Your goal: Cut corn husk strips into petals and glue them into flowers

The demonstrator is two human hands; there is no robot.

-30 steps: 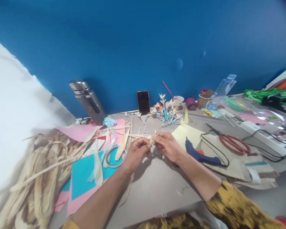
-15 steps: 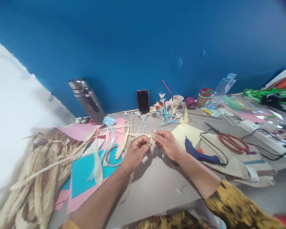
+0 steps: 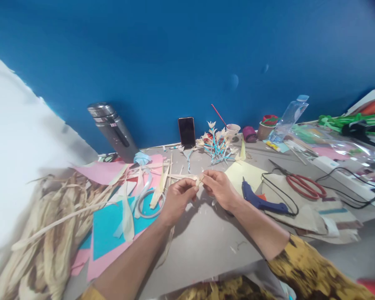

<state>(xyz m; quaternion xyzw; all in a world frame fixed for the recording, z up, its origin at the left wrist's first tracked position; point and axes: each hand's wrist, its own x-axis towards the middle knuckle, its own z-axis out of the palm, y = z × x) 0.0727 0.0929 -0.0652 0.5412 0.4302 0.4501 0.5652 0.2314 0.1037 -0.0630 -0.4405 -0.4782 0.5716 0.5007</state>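
Between my two hands is a small pale piece of corn husk (image 3: 199, 181), pinched from both sides. My left hand (image 3: 181, 195) has thumb and forefinger closed on its left end. My right hand (image 3: 218, 186) grips the other end with its fingertips. Just beyond them lies a small twisted blue-and-white stem (image 3: 188, 160). Farther back stands a bunch of husk flowers on blue stems (image 3: 218, 146). A blue glue gun (image 3: 262, 201) rests right of my right hand, and a roll of tape (image 3: 140, 205) lies left of my left hand.
Dried corn husks (image 3: 54, 225) pile up at the left beside blue paper (image 3: 108, 233). A steel flask (image 3: 115, 131) and a phone (image 3: 186, 131) stand by the wall. Red-handled scissors (image 3: 306, 187), a plastic bottle (image 3: 289, 118) and a cabled power strip (image 3: 343, 177) are at the right.
My fingers have shifted slightly on the husk piece, which is turned a little differently between them. The view has moved very slightly; the other things lie where they were.
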